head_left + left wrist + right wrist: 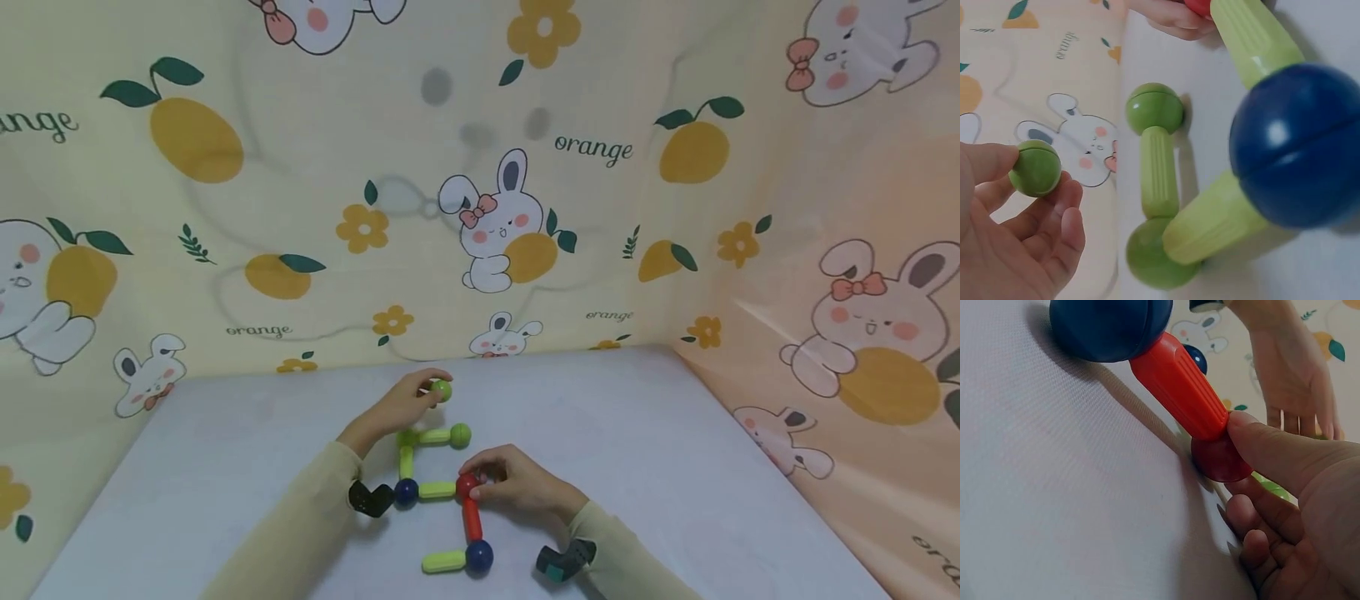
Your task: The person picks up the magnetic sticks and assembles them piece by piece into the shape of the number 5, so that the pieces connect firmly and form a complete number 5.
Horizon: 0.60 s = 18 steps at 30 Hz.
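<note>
At the far side of the table my left hand (401, 404) pinches a loose green ball (1036, 172) between thumb and fingers. My right hand (521, 483) grips a red ball (466, 484), thumb against it where a red rod (1182, 387) joins. That rod runs to a near blue ball (479, 557), from which a light green rod (444, 562) points left. Another green rod (437, 490) links the red ball to a second blue ball (1297, 147). Beyond it, a further rod (1213, 219) leads to a green ball (1160, 253), then a rod (1159, 175) ending in another green ball (1155, 108).
The connected balls and rods lie on a white-covered table (637, 467). A printed cloth (600, 208) with rabbits and oranges hangs behind and at the sides. Dark camera mounts sit at the left wrist (371, 499) and right wrist (566, 560).
</note>
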Each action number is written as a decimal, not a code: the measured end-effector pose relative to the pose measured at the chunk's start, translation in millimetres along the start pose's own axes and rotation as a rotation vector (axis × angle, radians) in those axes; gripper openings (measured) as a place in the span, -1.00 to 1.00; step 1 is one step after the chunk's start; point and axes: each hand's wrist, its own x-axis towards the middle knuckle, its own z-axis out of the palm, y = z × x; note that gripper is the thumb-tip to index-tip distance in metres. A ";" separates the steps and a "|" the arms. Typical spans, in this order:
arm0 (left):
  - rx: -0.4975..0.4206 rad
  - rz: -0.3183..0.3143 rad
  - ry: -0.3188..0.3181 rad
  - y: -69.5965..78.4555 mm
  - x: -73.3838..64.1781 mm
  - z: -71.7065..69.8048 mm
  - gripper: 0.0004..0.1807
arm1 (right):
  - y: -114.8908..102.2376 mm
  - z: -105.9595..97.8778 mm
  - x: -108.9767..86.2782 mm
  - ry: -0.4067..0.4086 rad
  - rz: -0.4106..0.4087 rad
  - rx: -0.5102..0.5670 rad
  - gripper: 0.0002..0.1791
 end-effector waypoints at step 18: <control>-0.054 0.075 0.059 -22.1 -76.6 -17.9 -0.62 | -6.1 2.2 -1.4 0.022 0.044 0.029 -0.62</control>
